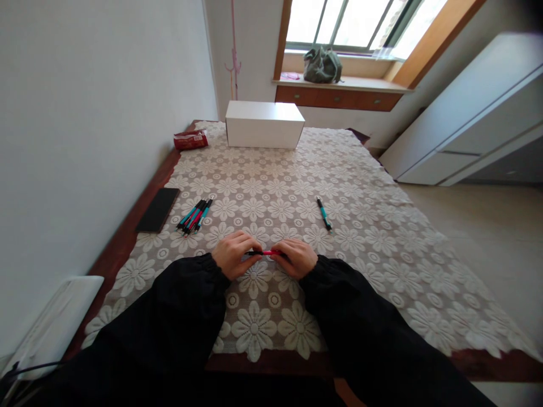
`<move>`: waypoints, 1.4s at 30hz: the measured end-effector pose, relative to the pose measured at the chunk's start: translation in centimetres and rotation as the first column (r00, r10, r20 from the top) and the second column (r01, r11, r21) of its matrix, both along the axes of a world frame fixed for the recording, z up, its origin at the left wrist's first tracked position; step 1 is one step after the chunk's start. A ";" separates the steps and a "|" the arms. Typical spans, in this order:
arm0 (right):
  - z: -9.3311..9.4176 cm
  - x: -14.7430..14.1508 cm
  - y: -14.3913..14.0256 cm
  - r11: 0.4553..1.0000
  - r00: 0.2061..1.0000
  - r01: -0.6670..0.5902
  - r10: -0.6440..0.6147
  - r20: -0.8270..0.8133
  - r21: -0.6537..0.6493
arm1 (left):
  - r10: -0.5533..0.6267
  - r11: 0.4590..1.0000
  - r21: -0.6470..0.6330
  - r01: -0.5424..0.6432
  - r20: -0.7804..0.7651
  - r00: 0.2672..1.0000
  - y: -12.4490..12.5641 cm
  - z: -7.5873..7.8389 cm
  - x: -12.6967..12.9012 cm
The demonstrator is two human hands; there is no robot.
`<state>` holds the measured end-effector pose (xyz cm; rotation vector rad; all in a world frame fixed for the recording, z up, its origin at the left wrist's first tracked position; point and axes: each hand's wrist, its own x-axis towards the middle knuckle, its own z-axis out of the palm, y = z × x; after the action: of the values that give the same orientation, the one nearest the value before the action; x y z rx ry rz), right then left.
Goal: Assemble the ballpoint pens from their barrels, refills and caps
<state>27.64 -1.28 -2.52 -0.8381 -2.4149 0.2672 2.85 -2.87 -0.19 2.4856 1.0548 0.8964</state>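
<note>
A pink and black pen [267, 252] lies level between my hands, above the lace tablecloth near the front of the table. The black end is pinched by my left hand [234, 254], closed with thumb and fingers together. My right hand [297, 257] is closed around the pink end, hiding its tip. Beyond my left hand, several teal, pink and black pens [195, 216] rest in a loose bundle. A single teal and black pen [324, 214] lies by itself beyond my right hand.
A dark flat slab [158, 210] lies at the left edge of the tablecloth [271, 175]. Farther back are a red packet [190, 139] and a white box [263, 125]. A wall borders the left side; a white panel [55, 322] leans there.
</note>
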 end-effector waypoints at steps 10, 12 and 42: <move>-0.4 0.0 0.0 1.000 1.000 0.005 -0.005 -0.005 -0.003 | -0.005 1.000 0.003 0.005 0.001 1.000 0.1 -0.2 0.0; -0.4 0.0 0.0 1.000 1.000 0.012 -0.012 0.000 -0.008 | -0.001 1.000 -0.009 0.001 -0.007 1.000 0.0 -0.1 0.0; -0.3 0.0 0.0 1.000 1.000 0.005 -0.005 -0.007 -0.013 | 0.009 0.999 -0.042 -0.011 -0.045 0.999 -0.3 0.3 0.2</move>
<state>27.63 -1.29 -2.80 -0.8473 -2.4071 0.2839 3.02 -3.13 0.15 2.4785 1.0902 0.8168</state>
